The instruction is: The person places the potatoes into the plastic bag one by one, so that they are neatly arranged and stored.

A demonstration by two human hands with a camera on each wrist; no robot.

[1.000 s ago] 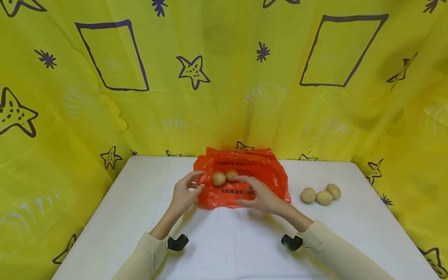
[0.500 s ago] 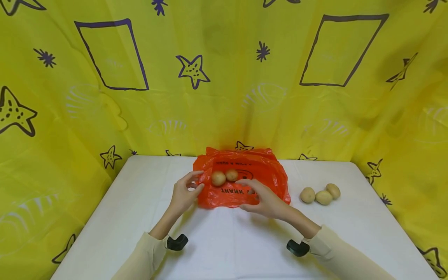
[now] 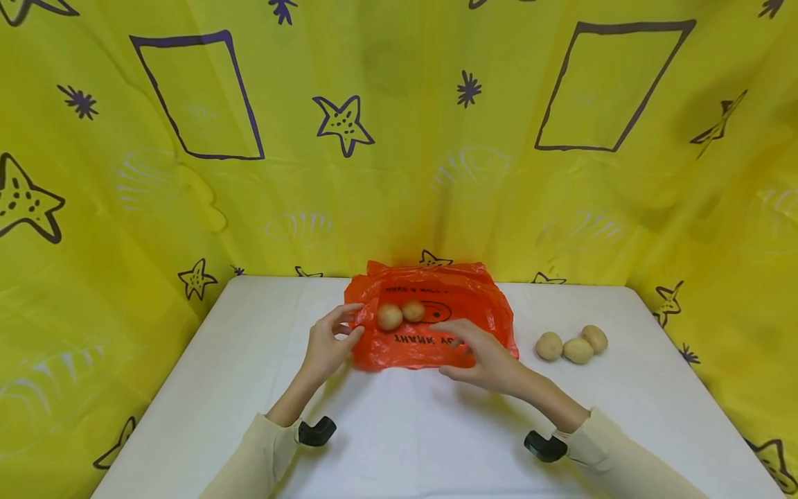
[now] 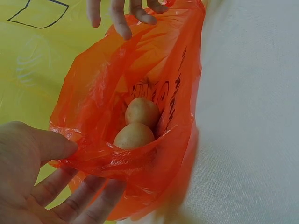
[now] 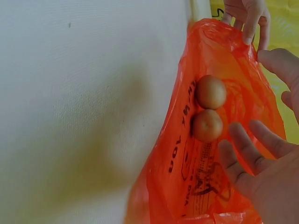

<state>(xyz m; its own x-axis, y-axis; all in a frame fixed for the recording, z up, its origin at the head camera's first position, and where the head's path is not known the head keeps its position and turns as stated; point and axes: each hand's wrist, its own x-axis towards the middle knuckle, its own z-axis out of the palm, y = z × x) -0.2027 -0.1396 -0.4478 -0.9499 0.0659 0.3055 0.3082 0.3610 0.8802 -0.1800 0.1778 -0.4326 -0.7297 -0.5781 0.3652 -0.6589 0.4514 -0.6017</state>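
A red plastic bag (image 3: 414, 357) with black print lies at the table's back, its mouth spread wide. Inside it, towards the left, two potatoes (image 4: 142, 113) touch each other. My left hand (image 3: 328, 344) pinches the bag's left edge, the thumb inside the rim and the fingers behind it in the left wrist view. Over the bag's right front part hovers my right hand (image 3: 489, 357), fingers spread and holding nothing. To the bag's right, three more potatoes (image 3: 578, 351) sit close together on the table.
A white cloth (image 3: 399, 443) covers the table. Yellow curtains (image 3: 405, 194) with star drawings hang behind it and along both sides. The bag's back edge lies close to the rear curtain.
My right hand has drawn back to the right, away from the two potatoes in the bag. The left hand and the potatoes have stayed in place.
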